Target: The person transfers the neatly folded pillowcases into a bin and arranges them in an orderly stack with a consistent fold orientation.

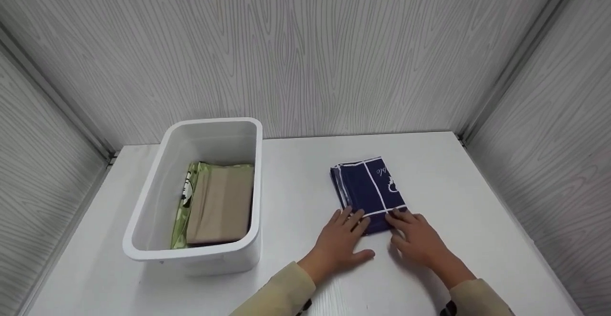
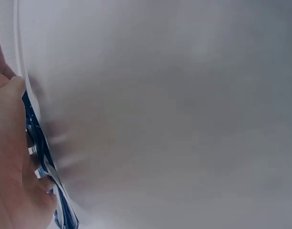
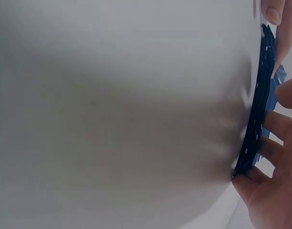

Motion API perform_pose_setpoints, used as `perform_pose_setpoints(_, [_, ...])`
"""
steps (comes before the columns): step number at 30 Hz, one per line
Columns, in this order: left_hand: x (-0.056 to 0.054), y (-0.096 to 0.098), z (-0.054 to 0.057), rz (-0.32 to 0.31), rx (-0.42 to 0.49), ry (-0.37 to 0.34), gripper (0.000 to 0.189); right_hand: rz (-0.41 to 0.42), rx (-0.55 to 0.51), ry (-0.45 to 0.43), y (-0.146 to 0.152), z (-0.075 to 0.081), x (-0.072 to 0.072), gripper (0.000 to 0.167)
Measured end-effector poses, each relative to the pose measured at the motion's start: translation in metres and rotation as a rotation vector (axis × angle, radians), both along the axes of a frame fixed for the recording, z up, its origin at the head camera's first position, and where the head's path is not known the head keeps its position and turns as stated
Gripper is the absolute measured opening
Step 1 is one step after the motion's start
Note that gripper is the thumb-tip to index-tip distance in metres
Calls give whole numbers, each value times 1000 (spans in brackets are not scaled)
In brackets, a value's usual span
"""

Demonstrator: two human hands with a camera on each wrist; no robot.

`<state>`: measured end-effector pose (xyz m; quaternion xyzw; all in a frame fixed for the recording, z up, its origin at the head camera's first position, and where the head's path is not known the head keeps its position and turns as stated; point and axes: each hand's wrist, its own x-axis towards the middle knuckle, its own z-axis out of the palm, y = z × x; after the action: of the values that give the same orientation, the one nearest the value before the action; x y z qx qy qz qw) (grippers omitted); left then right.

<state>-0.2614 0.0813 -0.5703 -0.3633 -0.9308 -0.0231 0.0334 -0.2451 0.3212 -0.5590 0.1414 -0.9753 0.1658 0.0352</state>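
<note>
A folded dark blue cloth (image 1: 363, 189) with white lines and a white print lies on the white table, right of centre in the head view. My left hand (image 1: 336, 242) rests its spread fingertips on the cloth's near left corner, thumb out to the side. At the near right corner, the fingers of my right hand (image 1: 420, 239) touch the cloth. Several stacked layers show along the edge of the cloth (image 3: 261, 102) in the right wrist view. In the left wrist view, the cloth (image 2: 38, 138) is partly hidden behind the left hand (image 2: 10, 162).
To the left stands a white plastic bin (image 1: 260, 182). Inside it, a folded tan cloth (image 1: 222, 204) lies over a green patterned cloth (image 1: 180, 220). Grey wood-grain panels (image 1: 296, 53) enclose the white table (image 1: 296, 182) at the back and both sides.
</note>
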Motion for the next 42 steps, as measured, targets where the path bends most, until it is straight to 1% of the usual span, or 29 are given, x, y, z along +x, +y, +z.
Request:
perform_pose_setpoints(4, [4,-8,1,-1,1,-11,82,4,3,3,-7,-2,3,51])
perform_pose_setpoints(8, [6,-14,3,3,23,-14,81,-5,11,-14,-14,-2,4,52])
perform_pose_setpoints(11, [6,-18,6,4,45,-28,79,-11,16,-33,-19,-1,5,52])
perform_pose_setpoints(14, [5,-20,9,11,41,-42,79,-1,19,-33,-24,1,6,52])
perform_pose_setpoints(19, [4,-25,11,25,31,-43,78,14,27,-28,-30,5,6,51])
perform_pose_setpoints(25, [4,-30,13,44,67,-75,75,21,27,-34,-35,4,5,49])
perform_pose_setpoints(29, [4,-32,13,50,60,-52,76,27,20,-41,-38,3,6,49])
perform_pose_setpoints(32, [5,-34,13,58,48,-38,77,40,20,-49,-40,5,7,49])
perform_pose_setpoints(35, [6,-35,15,64,56,-54,75,51,21,-68,-40,8,8,49])
perform_pose_setpoints(38, [5,-37,18,68,71,-81,71,65,-11,-97,-38,10,7,48])
perform_pose_setpoints(40, [4,-40,20,64,95,-86,67,85,-100,-100,-34,10,6,47])
perform_pose_setpoints(42, [3,-44,21,57,146,-103,62,87,-236,-109,-28,10,4,47])
